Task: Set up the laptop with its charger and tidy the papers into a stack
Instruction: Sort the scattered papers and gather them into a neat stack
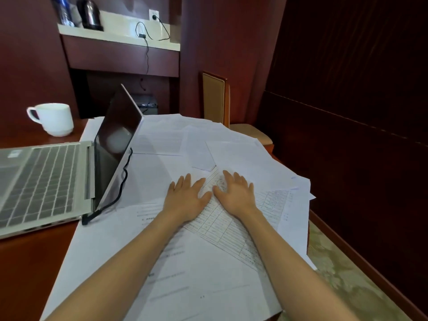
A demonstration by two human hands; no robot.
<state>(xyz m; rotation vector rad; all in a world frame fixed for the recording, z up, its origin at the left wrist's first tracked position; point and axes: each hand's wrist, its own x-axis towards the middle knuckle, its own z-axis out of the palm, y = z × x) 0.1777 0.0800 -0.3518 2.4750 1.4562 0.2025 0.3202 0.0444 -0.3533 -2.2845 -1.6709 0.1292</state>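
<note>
Both hands lie flat on the loose papers (208, 286) that cover most of the table (27, 262). The left hand (188, 200) and the right hand (235, 193) sit side by side with fingers straight and spread, pressing on a sheet printed with a grid (222, 221) and gripping nothing. The laptop (41, 179) stands open at the left, its screen leaning back over the nearest sheets. A black charger cable (86, 219) meets its near corner and snakes back behind the screen; whether it is fully seated cannot be told.

The main risk is at the right side of the table, where several sheets overhang. A sweep that pushes outward rather than inward would likely send them onto the carpet (347, 274). Sheets also run under the cable and the tilted screen, so pulling those free could drag the cable, tug its plug or nudge the laptop. Flat palms may slide only the top sheet and leave the lower ones askew.

A white mug (54, 119) stands beyond the laptop, well apart from the hands. A chair (214, 100) is at the far side, and a kettle (89, 13) and a wall socket (153, 15) are on the shelf behind.
</note>
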